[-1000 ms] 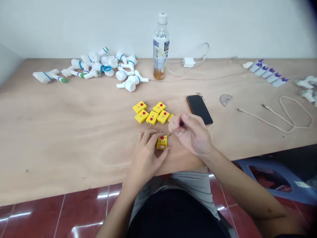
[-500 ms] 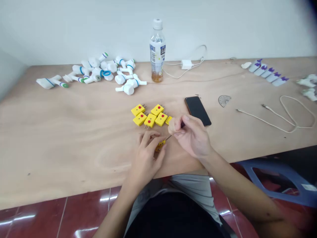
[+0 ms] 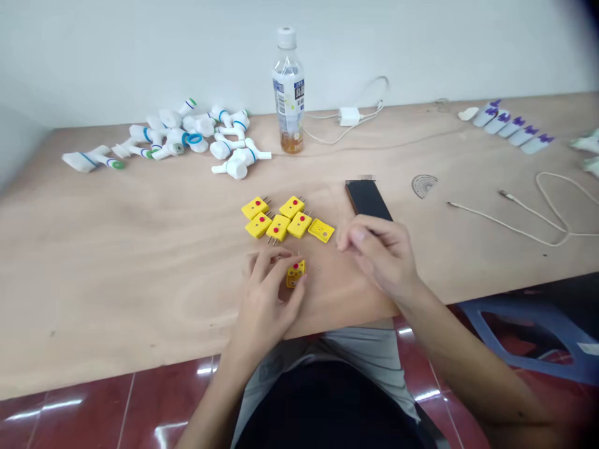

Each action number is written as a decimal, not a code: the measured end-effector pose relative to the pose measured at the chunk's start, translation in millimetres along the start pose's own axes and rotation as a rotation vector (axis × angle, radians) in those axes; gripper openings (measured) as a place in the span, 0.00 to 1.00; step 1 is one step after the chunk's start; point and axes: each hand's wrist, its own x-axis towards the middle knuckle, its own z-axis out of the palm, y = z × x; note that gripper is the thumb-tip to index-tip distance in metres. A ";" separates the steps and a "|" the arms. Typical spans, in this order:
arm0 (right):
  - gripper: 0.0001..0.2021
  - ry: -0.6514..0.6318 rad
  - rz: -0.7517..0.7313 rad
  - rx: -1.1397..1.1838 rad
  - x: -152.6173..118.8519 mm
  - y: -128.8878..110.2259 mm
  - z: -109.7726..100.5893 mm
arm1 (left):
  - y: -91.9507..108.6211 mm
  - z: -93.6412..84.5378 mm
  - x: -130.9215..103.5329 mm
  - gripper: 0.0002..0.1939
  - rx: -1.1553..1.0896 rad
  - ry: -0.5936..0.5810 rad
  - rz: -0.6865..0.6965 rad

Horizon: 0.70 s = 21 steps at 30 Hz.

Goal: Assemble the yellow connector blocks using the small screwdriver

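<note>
Head view: left hand (image 3: 264, 292) holds plug (image 3: 296, 267); bottle (image 3: 288, 93), amber liquid (image 3: 292, 144).

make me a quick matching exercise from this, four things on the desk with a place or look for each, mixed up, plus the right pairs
Things
1. bottle
2. phone
3. protractor
4. yellow connector with its shell off

Places or looks
A. see-through and half-round
B. between the thumb and fingers of the left hand
C. upright, with a white cap
D. partly hidden behind the right hand

Pairs: 1-C, 2-D, 3-A, 4-B
</note>
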 end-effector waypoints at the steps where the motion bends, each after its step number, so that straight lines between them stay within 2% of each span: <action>1: 0.11 -0.093 -0.031 -0.186 -3.1 -1.5 -6.8 | 0.1 -1.3 -0.6 0.12 0.002 0.000 -0.001; 4: 0.07 -0.360 -0.152 -0.629 -10.7 1.1 -21.3 | -0.1 -5.7 -2.4 0.13 0.004 -0.016 -0.008; 7: 0.08 -0.507 -0.180 -0.878 -13.2 12.3 -23.2 | -1.3 -8.6 -3.0 0.14 -0.005 -0.027 -0.006; 14: 0.11 -0.650 -0.293 -1.108 -12.1 31.5 -17.5 | -5.0 -7.4 -3.7 0.14 -0.036 -0.040 -0.018; 21: 0.10 -0.662 -0.321 -1.217 -10.1 41.0 -11.9 | -7.8 -6.2 -4.9 0.14 -0.068 -0.057 -0.024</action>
